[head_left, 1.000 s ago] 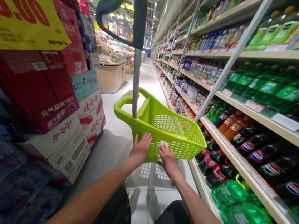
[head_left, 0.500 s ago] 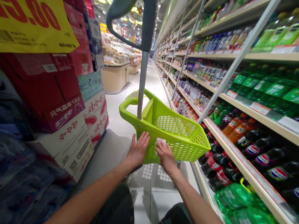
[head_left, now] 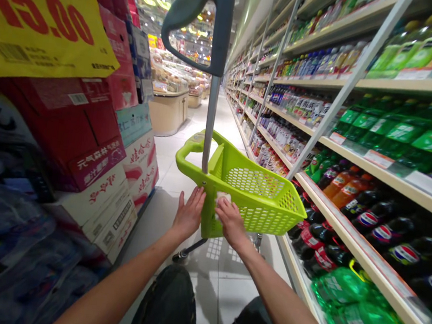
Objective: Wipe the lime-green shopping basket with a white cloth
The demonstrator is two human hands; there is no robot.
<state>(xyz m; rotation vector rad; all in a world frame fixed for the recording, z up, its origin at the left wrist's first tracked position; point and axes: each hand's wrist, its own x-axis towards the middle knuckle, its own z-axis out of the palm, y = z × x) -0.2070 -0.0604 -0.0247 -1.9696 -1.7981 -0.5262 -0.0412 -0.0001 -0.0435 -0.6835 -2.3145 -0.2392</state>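
A lime-green rolling shopping basket (head_left: pixel 269 209) stands on the floor in front of me, its perforated inside bare. From its near end rises a metal pole with a dark grey pull handle (head_left: pixel 221 32) on top. My left hand (head_left: pixel 189 213) lies with fingers stretched against the basket's near end, below the green loop grip. My right hand (head_left: pixel 230 220) presses a white cloth (head_left: pixel 223 198) to the basket's side wall, its fingers bent over the cloth. Much of the cloth is hidden under those fingers.
Shelves of drink bottles (head_left: pixel 408 121) line the right side, with green bottles (head_left: pixel 365 319) low at the front. Stacked cartons (head_left: pixel 104 212) and a yellow price sign (head_left: pixel 49 18) stand on the left. The tiled aisle runs ahead past a bakery counter (head_left: pixel 169 107).
My right hand has slid the cloth left along the basket's side, toward its near end. My left hand has shifted slightly left, and a caster leg now shows below the basket.
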